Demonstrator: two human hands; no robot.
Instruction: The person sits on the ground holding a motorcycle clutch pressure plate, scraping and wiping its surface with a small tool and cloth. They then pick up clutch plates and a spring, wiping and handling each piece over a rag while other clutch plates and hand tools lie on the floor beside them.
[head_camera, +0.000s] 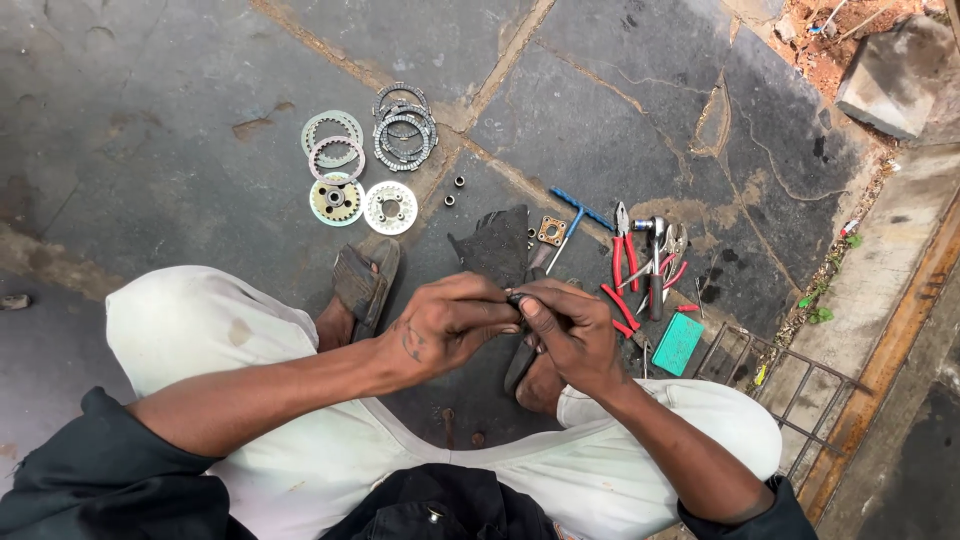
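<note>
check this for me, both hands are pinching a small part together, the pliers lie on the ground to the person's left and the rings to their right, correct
Not quite: the sides are swapped. The head view shows the left hand and right hand pinching a small dark part together, but the red-handled pliers lie on the stone ground to the person's right, and the rings to their left.

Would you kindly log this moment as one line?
left hand: pinching small dark part | right hand: pinching same part | clutch rings, pliers on ground
</note>
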